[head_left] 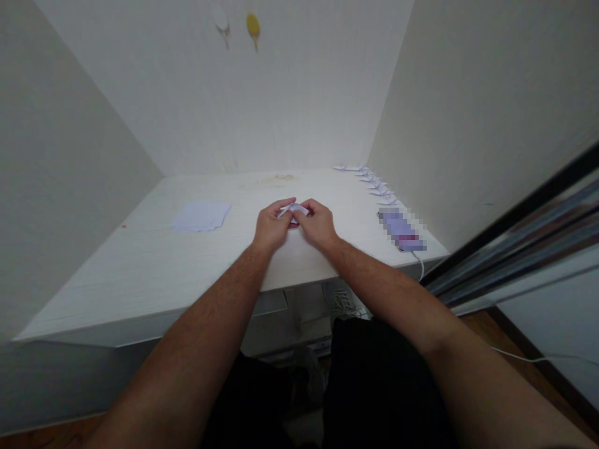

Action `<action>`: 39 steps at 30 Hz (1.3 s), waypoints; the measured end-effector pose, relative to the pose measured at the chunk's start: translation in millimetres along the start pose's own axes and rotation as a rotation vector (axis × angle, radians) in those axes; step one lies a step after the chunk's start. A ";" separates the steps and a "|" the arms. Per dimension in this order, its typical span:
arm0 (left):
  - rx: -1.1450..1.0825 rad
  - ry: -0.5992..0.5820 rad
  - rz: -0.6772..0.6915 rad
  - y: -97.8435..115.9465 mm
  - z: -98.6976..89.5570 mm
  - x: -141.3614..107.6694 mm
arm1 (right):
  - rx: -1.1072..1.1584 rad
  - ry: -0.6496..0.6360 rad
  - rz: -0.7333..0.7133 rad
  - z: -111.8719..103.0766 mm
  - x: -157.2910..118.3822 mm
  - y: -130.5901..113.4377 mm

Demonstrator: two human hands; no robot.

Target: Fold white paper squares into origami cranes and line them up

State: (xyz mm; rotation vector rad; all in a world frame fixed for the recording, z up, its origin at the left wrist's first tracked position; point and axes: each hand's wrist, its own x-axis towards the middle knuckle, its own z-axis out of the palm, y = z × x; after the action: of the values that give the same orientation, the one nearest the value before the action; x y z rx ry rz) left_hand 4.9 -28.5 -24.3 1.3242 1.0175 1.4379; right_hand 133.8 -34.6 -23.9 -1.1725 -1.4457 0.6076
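Between both hands, over the middle of the white desk (219,268), is a small piece of folded white paper (294,209). My left hand (272,226) pinches its left side, with the thumb across the front. On the right side my right hand (319,223) grips it, thumb also in front and fingers curled behind. The fingers cover much of the paper, so its full shape is hidden. To the left lies a stack of white paper sheets (201,216). Several small folded paper pieces (374,183) stand in a row along the right wall.
A phone-like device (401,229), blurred out, lies at the desk's right edge with a white cable (422,267) hanging from it. Walls enclose the desk on three sides. A yellow hook (253,25) and a white hook (219,20) are on the back wall.
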 end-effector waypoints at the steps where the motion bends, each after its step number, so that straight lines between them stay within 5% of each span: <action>1: 0.002 -0.004 0.003 0.0 0.0 0.0 | -0.009 0.006 -0.012 -0.7 -0.4 -0.7; 15: 0.128 0.024 0.037 1.2 1.0 -1.6 | -0.004 0.052 0.004 -2.3 -0.8 -5.3; 31: 0.075 0.068 -0.005 8.5 2.4 -3.7 | 0.386 0.004 0.249 4.0 5.1 -0.4; 39: 0.009 0.044 -0.035 8.8 2.4 -3.2 | 0.431 0.021 0.183 3.7 2.4 -3.4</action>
State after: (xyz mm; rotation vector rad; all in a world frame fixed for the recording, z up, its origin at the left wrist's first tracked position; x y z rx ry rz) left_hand 6.6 -33.8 -16.4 1.2801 1.0722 1.4429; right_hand 129.5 -32.9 -20.8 -0.9672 -1.1219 0.9771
